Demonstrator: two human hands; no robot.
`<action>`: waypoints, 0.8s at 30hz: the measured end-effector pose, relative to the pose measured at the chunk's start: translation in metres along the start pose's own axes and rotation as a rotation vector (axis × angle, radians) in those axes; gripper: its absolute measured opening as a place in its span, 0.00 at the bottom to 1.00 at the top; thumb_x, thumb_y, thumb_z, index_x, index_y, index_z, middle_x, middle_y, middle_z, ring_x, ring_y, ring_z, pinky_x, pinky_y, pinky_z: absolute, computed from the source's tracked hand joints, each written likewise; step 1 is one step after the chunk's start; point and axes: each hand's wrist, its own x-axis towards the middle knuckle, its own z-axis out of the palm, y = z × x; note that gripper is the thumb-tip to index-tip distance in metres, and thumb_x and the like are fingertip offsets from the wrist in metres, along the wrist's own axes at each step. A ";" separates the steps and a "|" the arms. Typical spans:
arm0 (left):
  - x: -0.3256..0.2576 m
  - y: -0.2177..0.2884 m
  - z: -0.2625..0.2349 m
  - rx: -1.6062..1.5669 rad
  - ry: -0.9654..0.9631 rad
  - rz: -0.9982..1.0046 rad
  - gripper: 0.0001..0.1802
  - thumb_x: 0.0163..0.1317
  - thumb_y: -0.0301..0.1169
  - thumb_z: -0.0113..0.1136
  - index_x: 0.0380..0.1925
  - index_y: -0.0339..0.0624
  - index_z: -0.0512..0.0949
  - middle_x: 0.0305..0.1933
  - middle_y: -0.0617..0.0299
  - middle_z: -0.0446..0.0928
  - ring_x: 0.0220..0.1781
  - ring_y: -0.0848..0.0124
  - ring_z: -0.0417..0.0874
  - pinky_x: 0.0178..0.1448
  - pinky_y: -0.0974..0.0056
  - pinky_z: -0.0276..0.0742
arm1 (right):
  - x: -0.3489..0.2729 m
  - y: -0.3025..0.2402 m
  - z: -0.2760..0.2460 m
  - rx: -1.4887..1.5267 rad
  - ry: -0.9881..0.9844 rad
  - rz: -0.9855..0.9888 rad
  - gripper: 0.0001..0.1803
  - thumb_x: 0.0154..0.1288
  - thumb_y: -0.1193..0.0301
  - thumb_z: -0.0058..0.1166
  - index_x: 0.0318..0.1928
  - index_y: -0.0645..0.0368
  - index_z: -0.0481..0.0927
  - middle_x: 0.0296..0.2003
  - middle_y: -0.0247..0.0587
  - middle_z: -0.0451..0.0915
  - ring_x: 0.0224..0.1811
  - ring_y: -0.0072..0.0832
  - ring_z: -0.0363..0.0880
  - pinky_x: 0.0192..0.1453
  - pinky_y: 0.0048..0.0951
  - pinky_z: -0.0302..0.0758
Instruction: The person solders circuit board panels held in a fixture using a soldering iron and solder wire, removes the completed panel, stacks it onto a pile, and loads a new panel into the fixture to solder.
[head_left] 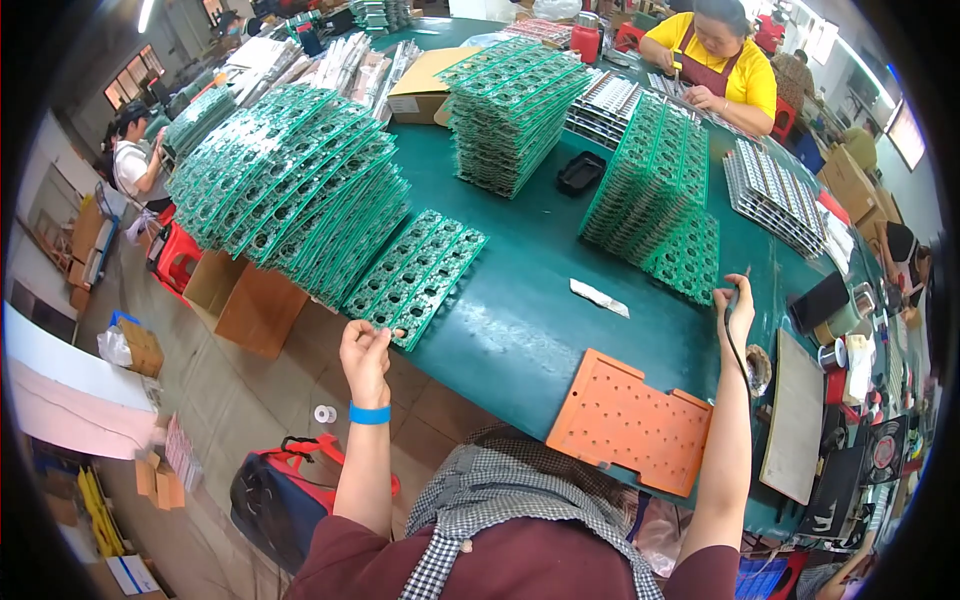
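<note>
My left hand [367, 352], with a blue band on its wrist, is closed in a pinch at the near corner of a green circuit board panel [420, 268]. That panel lies beside a tall, fanned stack of like panels [290, 180]. My right hand [737, 312] is closed round a slim tool like a soldering iron, whose black cord [738, 352] trails down along the forearm. Just left of this hand another stack of green panels [655, 170] leans on the table. Near my body sits an orange plate [632, 422] dotted with small holes and notched along its edges.
Another panel stack [508, 120] rises mid-table near a small black tray [580, 173]. A crumpled white strip [600, 297] lies between the stacks. Rightward are a grey board [793, 415] and a solder spool [830, 356]. Across the table a person in yellow [755, 85] works by hand.
</note>
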 end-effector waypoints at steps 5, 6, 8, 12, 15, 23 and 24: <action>0.000 0.000 0.002 -0.019 0.019 -0.003 0.11 0.61 0.19 0.55 0.33 0.46 0.64 0.31 0.53 0.81 0.12 0.89 0.52 0.14 0.77 0.41 | -0.001 0.002 0.001 -0.010 0.007 0.010 0.17 0.56 0.79 0.59 0.46 0.54 0.74 0.27 0.41 0.80 0.31 0.30 0.79 0.40 0.31 0.74; 0.000 -0.001 0.002 -0.019 0.020 -0.002 0.11 0.61 0.19 0.55 0.33 0.46 0.64 0.31 0.53 0.81 0.12 0.89 0.52 0.14 0.77 0.41 | -0.001 0.002 0.001 -0.010 0.010 0.017 0.17 0.56 0.79 0.59 0.46 0.54 0.74 0.27 0.41 0.80 0.31 0.30 0.79 0.41 0.31 0.74; 0.000 -0.003 0.001 -0.028 0.051 0.017 0.11 0.61 0.19 0.55 0.33 0.46 0.64 0.31 0.53 0.81 0.12 0.89 0.52 0.14 0.77 0.41 | 0.000 0.005 0.001 0.003 0.003 0.017 0.17 0.56 0.79 0.59 0.46 0.54 0.74 0.27 0.41 0.80 0.31 0.30 0.79 0.41 0.31 0.74; 0.000 -0.005 0.001 -0.042 0.041 0.002 0.11 0.61 0.19 0.55 0.33 0.45 0.64 0.31 0.53 0.81 0.12 0.89 0.52 0.14 0.77 0.41 | 0.002 0.009 0.001 0.010 0.003 0.008 0.17 0.56 0.79 0.60 0.46 0.54 0.74 0.27 0.40 0.80 0.30 0.29 0.79 0.40 0.31 0.74; 0.002 -0.008 -0.003 -0.020 0.039 -0.015 0.11 0.61 0.19 0.55 0.32 0.45 0.64 0.31 0.53 0.82 0.12 0.89 0.52 0.14 0.76 0.40 | 0.000 0.006 0.001 0.008 -0.004 0.013 0.17 0.56 0.80 0.60 0.46 0.54 0.74 0.26 0.40 0.80 0.30 0.28 0.78 0.40 0.30 0.74; 0.001 -0.006 -0.002 0.006 0.065 -0.031 0.10 0.62 0.21 0.56 0.32 0.45 0.64 0.28 0.60 0.80 0.12 0.89 0.51 0.14 0.76 0.40 | 0.000 0.009 0.003 0.025 0.008 0.043 0.17 0.56 0.79 0.60 0.46 0.54 0.74 0.27 0.38 0.80 0.31 0.26 0.78 0.40 0.28 0.74; 0.000 -0.006 -0.002 0.006 0.065 -0.032 0.10 0.62 0.21 0.56 0.32 0.45 0.64 0.28 0.60 0.80 0.12 0.89 0.51 0.14 0.76 0.40 | 0.000 0.008 0.002 0.031 0.018 0.056 0.17 0.57 0.79 0.60 0.46 0.54 0.74 0.28 0.37 0.80 0.32 0.24 0.77 0.40 0.27 0.73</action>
